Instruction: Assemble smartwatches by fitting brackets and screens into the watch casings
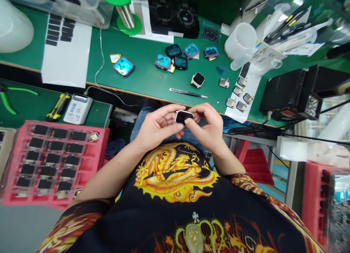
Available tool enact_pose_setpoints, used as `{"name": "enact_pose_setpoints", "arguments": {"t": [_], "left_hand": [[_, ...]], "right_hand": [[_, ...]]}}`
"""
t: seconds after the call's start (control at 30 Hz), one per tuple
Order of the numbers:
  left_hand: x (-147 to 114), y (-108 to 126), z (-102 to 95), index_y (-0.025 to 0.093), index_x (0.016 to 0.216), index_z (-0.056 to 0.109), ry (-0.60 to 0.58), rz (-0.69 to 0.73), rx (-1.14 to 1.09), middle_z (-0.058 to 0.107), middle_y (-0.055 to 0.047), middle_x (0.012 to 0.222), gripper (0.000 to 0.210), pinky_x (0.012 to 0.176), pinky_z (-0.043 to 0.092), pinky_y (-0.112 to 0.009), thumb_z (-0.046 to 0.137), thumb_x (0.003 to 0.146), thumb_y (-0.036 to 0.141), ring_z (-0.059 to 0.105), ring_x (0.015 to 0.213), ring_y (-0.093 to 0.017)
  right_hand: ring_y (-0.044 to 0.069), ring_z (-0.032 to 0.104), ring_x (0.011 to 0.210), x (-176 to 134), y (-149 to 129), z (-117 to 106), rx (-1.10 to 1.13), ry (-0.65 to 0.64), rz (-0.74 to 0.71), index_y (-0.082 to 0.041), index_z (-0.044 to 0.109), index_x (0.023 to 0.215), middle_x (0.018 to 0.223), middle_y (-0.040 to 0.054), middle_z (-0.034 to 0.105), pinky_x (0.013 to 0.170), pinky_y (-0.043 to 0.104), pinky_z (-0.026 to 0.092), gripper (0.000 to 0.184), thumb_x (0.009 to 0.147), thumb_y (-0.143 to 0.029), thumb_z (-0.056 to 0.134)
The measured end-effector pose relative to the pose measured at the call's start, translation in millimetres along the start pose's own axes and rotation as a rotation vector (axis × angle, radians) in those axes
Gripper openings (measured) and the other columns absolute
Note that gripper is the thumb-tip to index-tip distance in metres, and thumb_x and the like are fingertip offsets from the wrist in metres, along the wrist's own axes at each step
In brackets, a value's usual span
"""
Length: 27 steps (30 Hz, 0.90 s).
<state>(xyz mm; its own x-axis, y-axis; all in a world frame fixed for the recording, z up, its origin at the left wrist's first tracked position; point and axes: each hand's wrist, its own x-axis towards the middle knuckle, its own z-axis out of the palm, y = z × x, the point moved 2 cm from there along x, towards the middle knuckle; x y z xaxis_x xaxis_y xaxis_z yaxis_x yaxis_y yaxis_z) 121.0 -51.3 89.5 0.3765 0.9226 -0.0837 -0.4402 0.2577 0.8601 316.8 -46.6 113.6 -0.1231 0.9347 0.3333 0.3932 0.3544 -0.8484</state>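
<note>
Between my two hands, just off the table's front edge, is a smartwatch case (180, 117) with a pale frame and a dark screen. My left hand (160, 126) grips it from the left, thumb along its lower edge. From the other side my right hand (206, 126) holds it too, the thumb pressed on the screen. Steel tweezers (188, 93) lie on the green table beyond my hands. Past them sits another pale-framed watch case (197, 80). A small screen module (224, 82) rests to its right.
Several blue-filmed watch cases (163, 61) lie farther back. On the right, a paper strip (238, 112) bears several small modules beside a black box (287, 94). A red tray (93, 162) of dark screens stands at left, near a yellow cutter (58, 106). A solder spool (126, 18) stands behind.
</note>
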Motion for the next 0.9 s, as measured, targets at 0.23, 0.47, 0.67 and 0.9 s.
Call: {"name": "enact_pose_setpoints", "arguments": {"t": [0.23,0.47,0.67,0.9], "left_hand": [[0,-2,-0.4,0.017,0.133,0.08,0.096,-0.031,-0.019,0.082,-0.004,0.089,0.04,0.056,0.067,-0.026,0.092,0.097,0.027,0.079,0.068,-0.017],[0,0,1.2,0.018,0.131,0.083,0.08,-0.03,-0.011,0.08,-0.003,0.086,0.036,0.057,0.066,-0.024,0.091,0.097,0.029,0.078,0.068,-0.016],[0,-1,1.8,0.019,0.129,0.085,0.089,-0.033,-0.009,0.08,-0.003,0.085,0.036,0.055,0.065,-0.024,0.093,0.096,0.029,0.078,0.067,-0.016],[1,-1,2.2,0.018,0.127,0.086,0.118,-0.082,-0.034,0.08,-0.004,0.083,0.037,0.056,0.064,-0.025,0.095,0.093,0.028,0.078,0.067,-0.017]], "right_hand": [[0.013,0.063,0.075,-2,8,4,0.145,-0.021,0.125,-0.024,0.079,0.106,0.088,-0.0013,0.073,0.07,0.031,0.053,0.011,0.105,-0.035,0.078],[0.011,0.062,0.067,-7,18,7,0.302,-0.026,0.245,-0.023,0.078,0.105,0.078,-0.0036,0.072,0.066,0.029,0.051,0.021,0.104,-0.044,0.082],[0.011,0.063,0.066,-7,19,8,0.328,-0.023,0.25,-0.023,0.077,0.103,0.079,-0.003,0.073,0.065,0.028,0.053,0.025,0.103,-0.048,0.082],[0.013,0.068,0.069,-8,18,10,0.323,0.0,0.247,-0.024,0.076,0.099,0.084,-0.0015,0.076,0.064,0.029,0.055,0.031,0.102,-0.053,0.085]]}}
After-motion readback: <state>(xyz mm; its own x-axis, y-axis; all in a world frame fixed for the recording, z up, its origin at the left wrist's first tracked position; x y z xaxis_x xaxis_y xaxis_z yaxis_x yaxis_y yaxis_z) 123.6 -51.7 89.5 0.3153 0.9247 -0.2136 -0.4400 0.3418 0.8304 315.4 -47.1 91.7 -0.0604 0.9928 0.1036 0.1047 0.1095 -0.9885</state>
